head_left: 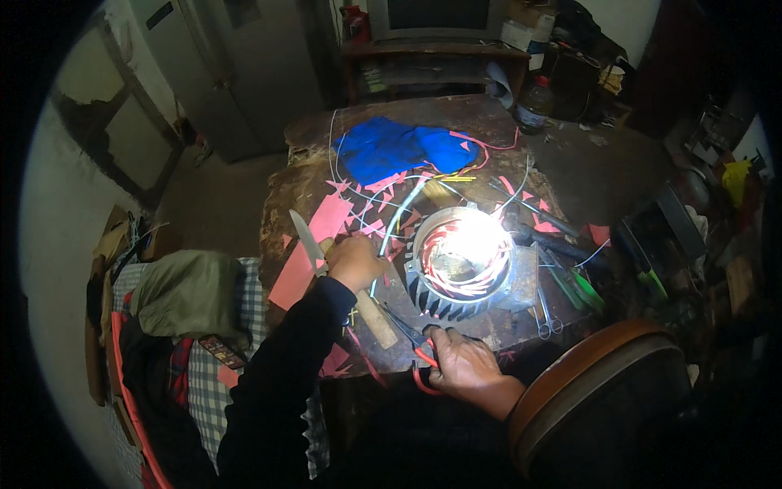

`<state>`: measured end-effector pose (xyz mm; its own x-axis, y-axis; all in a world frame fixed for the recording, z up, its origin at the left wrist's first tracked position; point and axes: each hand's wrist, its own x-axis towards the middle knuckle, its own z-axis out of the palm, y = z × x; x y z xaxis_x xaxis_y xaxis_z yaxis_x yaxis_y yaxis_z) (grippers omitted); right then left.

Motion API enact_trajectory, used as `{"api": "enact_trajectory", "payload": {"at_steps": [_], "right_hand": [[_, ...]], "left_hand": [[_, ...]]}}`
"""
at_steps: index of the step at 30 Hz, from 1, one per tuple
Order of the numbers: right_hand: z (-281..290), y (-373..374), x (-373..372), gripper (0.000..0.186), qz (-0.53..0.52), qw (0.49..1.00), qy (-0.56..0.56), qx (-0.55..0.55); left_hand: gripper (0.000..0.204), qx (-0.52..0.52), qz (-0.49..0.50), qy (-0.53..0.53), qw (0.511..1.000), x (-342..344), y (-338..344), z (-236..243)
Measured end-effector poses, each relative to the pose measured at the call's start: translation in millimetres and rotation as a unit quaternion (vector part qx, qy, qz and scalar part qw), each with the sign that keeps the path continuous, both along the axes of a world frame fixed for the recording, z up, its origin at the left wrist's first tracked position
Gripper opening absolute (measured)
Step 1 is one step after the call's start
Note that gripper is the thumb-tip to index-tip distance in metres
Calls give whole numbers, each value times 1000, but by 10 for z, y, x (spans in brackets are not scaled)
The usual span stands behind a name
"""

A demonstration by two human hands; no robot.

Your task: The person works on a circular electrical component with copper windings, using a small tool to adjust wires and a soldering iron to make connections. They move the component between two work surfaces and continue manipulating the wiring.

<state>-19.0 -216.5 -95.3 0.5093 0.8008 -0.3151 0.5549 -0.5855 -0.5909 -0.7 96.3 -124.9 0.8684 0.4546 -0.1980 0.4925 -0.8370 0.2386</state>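
Note:
My right hand grips a pair of scissors with red handles, its blades pointing up and left toward my other hand. My left hand rests low over the table with curled fingers; what they hold, if anything, is hidden. Beside it lie a knife blade, pink paper sheets and a wooden stick. Right of my left hand stands a finned round motor housing with red and white wires coiled inside. Strong glare whites out part of the coil.
A blue cloth lies at the table's far side among pink scraps and loose wires. On the right are metal scissors and green-handled tools. A round brown-rimmed object stands close at lower right. Left is a checked cloth.

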Motion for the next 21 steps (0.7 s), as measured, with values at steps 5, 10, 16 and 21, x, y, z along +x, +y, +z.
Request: {"api": "enact_trajectory", "payload": {"at_steps": [5,10,16,21], "right_hand": [[71,-55,-52,55,-14,998,28,62],[172,-26,2,58,-16,988,130,76],[191,152,101,64,-22,982,185,-27],[278,264,109,57,10,990,133,44]], "left_hand": [[37,-163,21,-150,975,-119,192,8],[25,-456,50,-205,865,-513,112,158],[32,-615,117,-147,766,-967,-174,321],[30,-670,121,-117,723,-1166,-278,354]]}}
